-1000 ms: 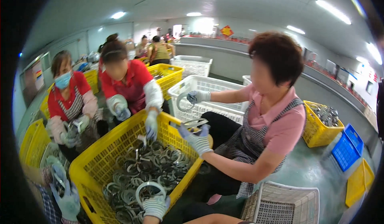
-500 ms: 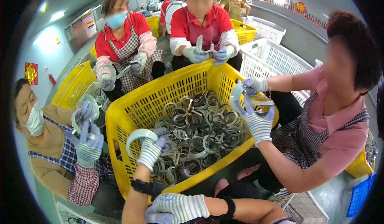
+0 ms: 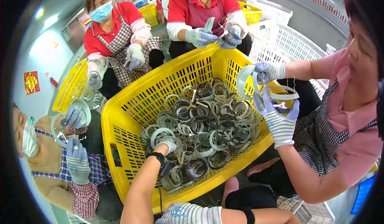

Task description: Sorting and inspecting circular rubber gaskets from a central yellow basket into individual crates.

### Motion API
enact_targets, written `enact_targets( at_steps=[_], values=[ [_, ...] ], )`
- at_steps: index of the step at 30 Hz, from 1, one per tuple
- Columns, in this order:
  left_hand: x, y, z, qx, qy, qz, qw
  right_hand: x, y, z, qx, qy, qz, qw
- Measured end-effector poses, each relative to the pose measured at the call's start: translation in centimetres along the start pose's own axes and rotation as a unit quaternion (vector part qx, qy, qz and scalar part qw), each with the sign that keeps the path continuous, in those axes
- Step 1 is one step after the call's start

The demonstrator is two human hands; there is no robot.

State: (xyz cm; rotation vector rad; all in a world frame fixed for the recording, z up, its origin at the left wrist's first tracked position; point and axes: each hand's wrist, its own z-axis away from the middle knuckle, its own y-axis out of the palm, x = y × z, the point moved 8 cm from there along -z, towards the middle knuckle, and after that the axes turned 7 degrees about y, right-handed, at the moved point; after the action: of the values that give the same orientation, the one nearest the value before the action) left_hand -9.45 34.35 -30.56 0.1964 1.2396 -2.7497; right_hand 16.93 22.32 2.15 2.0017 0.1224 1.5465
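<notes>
My left hand, in a striped work glove, reaches down into a large yellow plastic basket. A pale, translucent ring lies against its thumb side. The fingers are sunk among the heap, so their hold does not show. Pale and dark rings fill the basket in a tangle, with small metal pieces and thin wires between them. At the lower edge, my right hand lies across in front of me, its striped glove back up. Its fingers are cut off by the picture's edge.
Around the basket sit several co-workers in gloves. One on the right holds pale rings over the basket's rim; one on the left holds a similar ring. White crates stand behind at the right, and another yellow basket at the left.
My left hand has moved from over the basket's near-left side down into the heap, the pale ring it carried now unclear. My right hand sits slightly lower and farther right in view.
</notes>
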Motion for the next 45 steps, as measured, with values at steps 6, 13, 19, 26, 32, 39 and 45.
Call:
enact_targets(
  at_steps=[6, 13, 19, 26, 32, 39, 45],
  values=[
    [4.2, 5.5, -3.2, 0.054, 0.017, -0.097, 0.994, 3.0, -15.6, 5.8, -0.119, -0.298, -0.692, 0.647],
    [0.7, -2.5, 2.5, 0.054, 0.049, -0.061, 0.995, 5.2, -15.5, 7.6, -0.29, -0.395, -0.459, 0.741],
    [-1.9, -13.9, 12.1, -0.123, 0.032, 0.369, 0.921, -5.7, 10.0, -5.0, 0.066, 0.214, 0.368, 0.902],
    [-6.7, -19.4, 27.8, -0.359, 0.131, 0.368, 0.848, -2.6, 2.7, -4.4, -0.219, 0.138, 0.516, 0.817],
    [-13.7, -15.0, 35.0, -0.286, 0.302, 0.47, 0.778, -3.9, 1.6, -3.6, -0.264, 0.088, 0.161, 0.947],
    [-11.2, -13.2, 34.6, -0.262, 0.253, 0.653, 0.664, -3.5, -1.2, -1.6, -0.343, 0.006, 0.095, 0.934],
    [-15.0, -8.5, 33.9, -0.02, 0.265, 0.516, 0.814, -3.7, 1.5, -2.6, -0.318, 0.087, 0.359, 0.873]
  ],
)
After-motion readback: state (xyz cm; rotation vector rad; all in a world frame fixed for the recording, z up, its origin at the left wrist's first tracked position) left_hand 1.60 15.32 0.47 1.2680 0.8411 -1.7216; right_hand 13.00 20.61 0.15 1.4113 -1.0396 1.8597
